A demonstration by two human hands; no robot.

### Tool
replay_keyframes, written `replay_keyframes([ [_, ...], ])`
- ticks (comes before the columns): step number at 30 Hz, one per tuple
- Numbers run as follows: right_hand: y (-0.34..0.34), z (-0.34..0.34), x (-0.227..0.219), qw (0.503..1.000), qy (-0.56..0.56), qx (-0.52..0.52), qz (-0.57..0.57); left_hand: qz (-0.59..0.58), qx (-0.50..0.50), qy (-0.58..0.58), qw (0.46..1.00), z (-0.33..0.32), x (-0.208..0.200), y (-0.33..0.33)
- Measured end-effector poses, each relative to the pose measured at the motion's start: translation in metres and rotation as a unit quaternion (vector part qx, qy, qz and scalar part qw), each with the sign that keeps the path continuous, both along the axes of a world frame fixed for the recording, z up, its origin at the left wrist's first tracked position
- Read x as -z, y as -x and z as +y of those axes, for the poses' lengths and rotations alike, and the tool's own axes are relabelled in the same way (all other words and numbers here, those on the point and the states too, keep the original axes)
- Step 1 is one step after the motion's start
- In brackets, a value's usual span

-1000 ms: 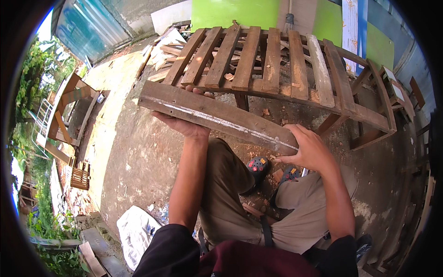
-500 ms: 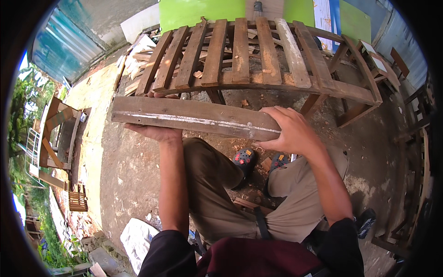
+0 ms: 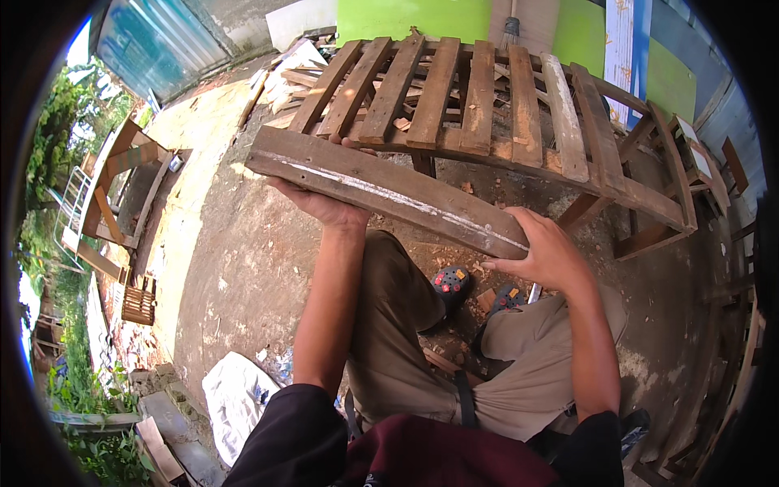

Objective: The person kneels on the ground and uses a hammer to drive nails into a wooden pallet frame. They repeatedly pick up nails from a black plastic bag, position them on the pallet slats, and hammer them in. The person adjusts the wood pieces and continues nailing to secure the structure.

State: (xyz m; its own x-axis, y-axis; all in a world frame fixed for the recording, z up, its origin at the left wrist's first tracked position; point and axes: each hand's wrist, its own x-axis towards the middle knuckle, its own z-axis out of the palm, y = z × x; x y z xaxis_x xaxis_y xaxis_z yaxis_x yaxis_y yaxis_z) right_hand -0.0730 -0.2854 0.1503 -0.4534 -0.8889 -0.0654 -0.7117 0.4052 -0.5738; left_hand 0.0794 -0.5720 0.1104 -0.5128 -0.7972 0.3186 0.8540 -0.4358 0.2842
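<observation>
A weathered wooden plank (image 3: 381, 191) with a white streak along its face is held up in front of me in both hands. My left hand (image 3: 324, 203) grips it from below towards its left end, the fingertips showing over the far edge. Around the right end my right hand (image 3: 540, 247) is closed, thumb underneath. The plank tilts, its left end higher in the picture. Just beyond it stands a slatted wooden frame (image 3: 487, 97), one slat of it whitish.
Scrap wood (image 3: 300, 77) is piled behind and under the frame. A broom (image 3: 510, 31) leans at the back. A white cloth (image 3: 235, 402) lies on the floor (image 3: 243, 300) to my left. Farther left is a wooden structure (image 3: 114, 195). Stacked timber (image 3: 730, 349) lines the right side.
The plank has tilted, with its right end lower and its left end higher. The whole scene has shifted rightward in the picture. Both hands keep their hold.
</observation>
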Motion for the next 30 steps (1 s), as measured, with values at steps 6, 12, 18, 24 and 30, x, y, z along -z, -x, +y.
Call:
replay_keyframes([
  [6, 0.002, 0.001, 0.008, 0.997, 0.070, -0.024, 0.013, -0.056, -0.057, -0.026, 0.996, 0.003, -0.002, 0.002],
  [12, -0.005, -0.009, 0.005, 0.931, 0.362, 0.048, 0.003, -0.059, 0.027, 0.019, 0.998, 0.015, -0.007, -0.003],
  [18, -0.023, -0.016, 0.010, 0.904, 0.420, -0.010, 0.084, -0.032, 0.146, 0.039, 0.988, 0.032, -0.004, 0.010],
  [24, -0.043, -0.034, 0.008, 0.909, 0.368, -0.085, 0.175, -0.080, 0.147, 0.017, 0.986, 0.051, -0.007, 0.024],
  [30, -0.049, -0.042, 0.012, 0.931, 0.262, -0.086, 0.238, -0.029, 0.224, -0.015, 0.974, 0.066, -0.008, 0.040],
])
